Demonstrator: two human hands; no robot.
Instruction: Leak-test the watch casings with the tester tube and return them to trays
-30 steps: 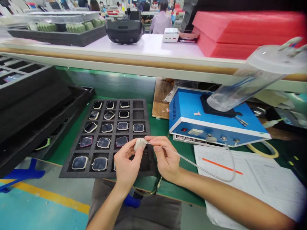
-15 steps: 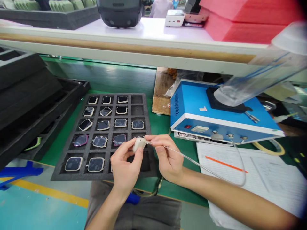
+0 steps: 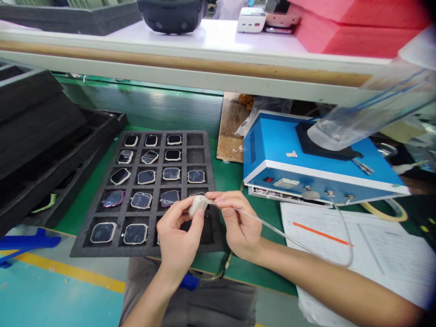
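My left hand (image 3: 177, 236) holds a small off-white rounded piece (image 3: 199, 205) between thumb and fingers. My right hand (image 3: 238, 222) pinches a thin clear tube (image 3: 272, 232) right where it meets that piece. Both hands are above the lower right of a black foam tray (image 3: 109, 250). Its pockets hold several rounded-square dark glass pieces (image 3: 146, 177) with pale frames. The piece in my fingers partly hides one pocket, and my fingers hide the tube's tip.
The tube loops to a blue bench control unit (image 3: 306, 170) carrying a tilted clear plastic cylinder (image 3: 368, 109). Printed papers (image 3: 357, 240) lie at right. Stacked black foam trays (image 3: 44, 131) stand at left. A white shelf (image 3: 204, 41) runs overhead, with red foam blocks (image 3: 357, 32).
The whole scene has slid upward in view, with the shelf and tray higher than before. My hands keep the same hold on the white piece and tube.
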